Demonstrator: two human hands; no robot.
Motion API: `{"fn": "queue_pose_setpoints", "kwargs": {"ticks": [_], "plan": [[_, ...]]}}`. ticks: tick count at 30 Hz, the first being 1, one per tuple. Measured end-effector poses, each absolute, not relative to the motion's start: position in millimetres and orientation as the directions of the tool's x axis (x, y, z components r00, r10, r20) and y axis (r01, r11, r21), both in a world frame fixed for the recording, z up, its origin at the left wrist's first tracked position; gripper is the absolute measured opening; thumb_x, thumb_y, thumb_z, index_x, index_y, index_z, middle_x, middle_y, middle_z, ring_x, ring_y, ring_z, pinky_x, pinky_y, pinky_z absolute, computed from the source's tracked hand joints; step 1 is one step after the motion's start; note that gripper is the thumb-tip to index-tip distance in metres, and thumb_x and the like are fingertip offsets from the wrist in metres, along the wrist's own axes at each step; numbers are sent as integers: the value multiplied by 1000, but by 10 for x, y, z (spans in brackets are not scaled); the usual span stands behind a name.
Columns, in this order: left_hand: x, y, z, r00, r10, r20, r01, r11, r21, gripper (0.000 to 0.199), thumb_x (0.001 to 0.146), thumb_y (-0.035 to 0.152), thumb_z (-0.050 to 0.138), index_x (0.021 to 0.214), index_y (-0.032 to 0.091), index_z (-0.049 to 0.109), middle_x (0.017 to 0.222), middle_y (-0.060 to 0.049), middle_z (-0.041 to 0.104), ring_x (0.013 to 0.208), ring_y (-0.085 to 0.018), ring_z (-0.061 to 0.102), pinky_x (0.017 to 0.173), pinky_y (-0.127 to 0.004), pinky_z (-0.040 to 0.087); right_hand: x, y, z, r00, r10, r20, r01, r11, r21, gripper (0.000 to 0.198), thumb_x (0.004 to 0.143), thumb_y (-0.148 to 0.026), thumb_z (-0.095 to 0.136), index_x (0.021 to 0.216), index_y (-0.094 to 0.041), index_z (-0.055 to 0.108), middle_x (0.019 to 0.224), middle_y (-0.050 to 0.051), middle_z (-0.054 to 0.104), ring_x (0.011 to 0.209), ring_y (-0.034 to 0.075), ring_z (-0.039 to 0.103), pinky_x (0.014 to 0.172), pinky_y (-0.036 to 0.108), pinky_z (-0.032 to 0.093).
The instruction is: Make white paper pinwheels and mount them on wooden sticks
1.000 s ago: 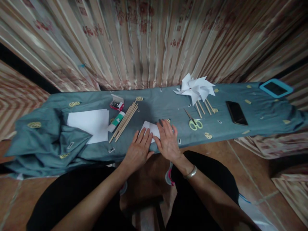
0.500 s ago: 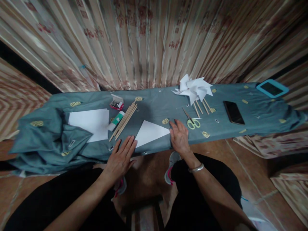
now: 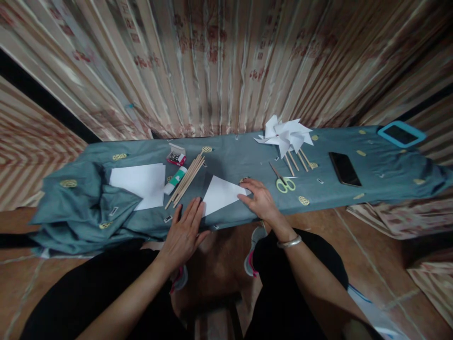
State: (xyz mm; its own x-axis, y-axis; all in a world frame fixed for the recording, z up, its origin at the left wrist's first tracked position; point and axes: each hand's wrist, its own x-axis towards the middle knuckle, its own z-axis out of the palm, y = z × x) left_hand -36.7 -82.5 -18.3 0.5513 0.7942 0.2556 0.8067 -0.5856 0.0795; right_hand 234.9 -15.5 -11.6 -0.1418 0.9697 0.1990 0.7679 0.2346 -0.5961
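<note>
A white sheet of paper [image 3: 221,196], folded to a pointed shape, lies on the cloth with its narrow tip to the right. My left hand [image 3: 184,231] rests flat at the paper's left edge, fingers stretched out and holding nothing. At the narrow tip my right hand [image 3: 261,200] has its thumb and fingers around the paper, partly hiding that corner. Just left of the folded paper lie several wooden sticks [image 3: 187,182] and a green and white glue stick [image 3: 175,180]. Scissors with light green handles [image 3: 285,184] are beyond my right hand.
White paper pinwheels [image 3: 286,134] on sticks lie at the back. A phone [image 3: 345,169] and a blue-framed tablet [image 3: 401,134] are to the right. Left are a small box of pins [image 3: 176,155] and more white paper [image 3: 141,184], partly under bunched cloth [image 3: 78,203].
My right hand has shifted left and closed its thumb and fingers over the paper's tip. My left hand stays flat at the other edge. The whole view has shifted slightly.
</note>
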Motion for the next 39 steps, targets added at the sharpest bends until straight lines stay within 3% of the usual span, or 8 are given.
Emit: {"fn": "queue_pose_setpoints", "kwargs": {"ticks": [7, 11, 15, 20, 26, 33, 36, 39], "plan": [[-364, -637, -187, 357, 895, 269, 759, -445, 475, 61, 99, 46, 37, 149, 11, 33, 148, -21, 48, 138, -29, 44, 112, -53, 37, 2362, -77, -126, -102, 986, 129, 579, 165, -799, 5, 73, -17, 70, 76, -20, 69, 118, 11, 69, 116, 26, 63, 106, 44, 42], [-337, -443, -112, 128, 976, 175, 596, -217, 773, 61, 98, 51, 36, 145, 13, 43, 144, -18, 53, 133, -28, 51, 110, -47, 43, 2437, -111, -43, -130, 981, 147, 407, 188, -894, 6, 78, -27, 67, 79, -21, 68, 125, 11, 65, 118, 24, 61, 107, 43, 40], [-208, -273, 10, 95, 995, 29, 380, -63, 923, 64, 89, 59, 50, 136, 15, 54, 140, -14, 58, 128, -29, 56, 105, -45, 49, 2542, -179, 45, -100, 979, 180, 287, 201, -936, 15, 79, -36, 69, 82, -22, 67, 134, 11, 60, 123, 23, 58, 110, 41, 38], [-17, -171, 201, 152, 957, -246, 131, 227, 965, 62, 79, 59, 63, 121, 13, 66, 123, -14, 69, 101, -29, 70, 71, -38, 62, 2692, -220, 141, -71, 977, 202, 231, 213, -949, 20, 79, -42, 72, 83, -23, 68, 137, 9, 58, 127, 24, 55, 114, 44, 32], [162, -113, 334, 277, 886, -372, 105, 357, 928, 47, 56, 52, 83, 82, 14, 76, 75, -6, 76, 65, -19, 70, 58, -26, 52, 2873, -250, 220, -27, 974, 224, 161, 225, -961, 20, 76, -41, 76, 81, -23, 70, 136, 9, 58, 130, 25, 52, 114, 45, 30], [354, -93, 276, 324, 852, -411, 103, 400, 911, 35, 53, 46, 84, 64, 15, 72, 61, -4, 71, 53, -13, 60, 53, -23, 45, 2976, -267, 276, -24, 976, 218, 174, 219, -960, 19, 76, -40, 76, 80, -22, 70, 136, 9, 59, 129, 24, 54, 113, 44, 33], [367, -67, 257, 263, 886, -382, 84, 373, 924, 33, 53, 41, 84, 69, 15, 73, 60, -1, 69, 51, -12, 57, 51, -22, 41, 3115, -259, 263, 13, 970, 242, 304, 227, -925, 21, 80, -39, 70, 94, -23, 71, 137, 10, 59, 126, 24, 56, 106, 42, 42], [360, -14, 239, 144, 944, -297, 55, 292, 955, 35, 55, 41, 82, 77, 14, 75, 64, 0, 69, 52, -13, 56, 49, -23, 40, 3277, -260, 218, 122, 962, 244, 647, 109, -755, 28, 85, -30, 60, 110, -19, 68, 125, 14, 67, 115, 26, 63, 97, 41, 48]]}}
